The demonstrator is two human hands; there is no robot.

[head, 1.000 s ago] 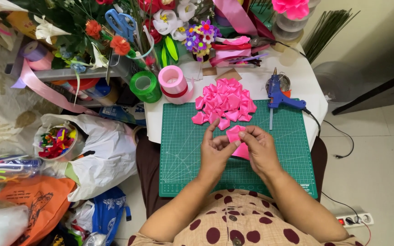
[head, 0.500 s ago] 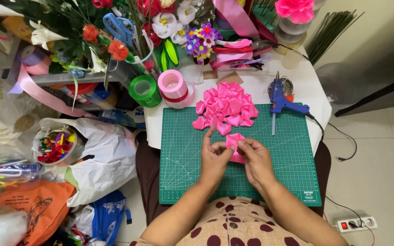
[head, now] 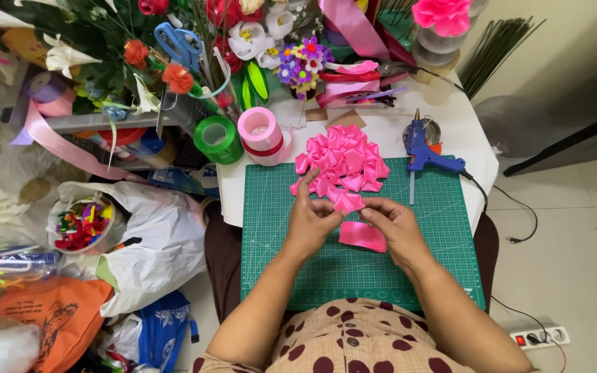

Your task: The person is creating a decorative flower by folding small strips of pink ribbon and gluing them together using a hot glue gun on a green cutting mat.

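Pinching folded pink ribbon piece between both hands, left hand, right hand

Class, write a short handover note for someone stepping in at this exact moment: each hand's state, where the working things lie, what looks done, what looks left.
Left hand and right hand: together pinching a folded pink ribbon petal just above the green cutting mat.
Pile of folded pink petals lies at the mat's far edge: those are done.
A flat pink ribbon piece lies on the mat under the right hand, unfolded.
Blue glue gun rests at the mat's right far corner; pink ribbon roll stands beyond the mat.
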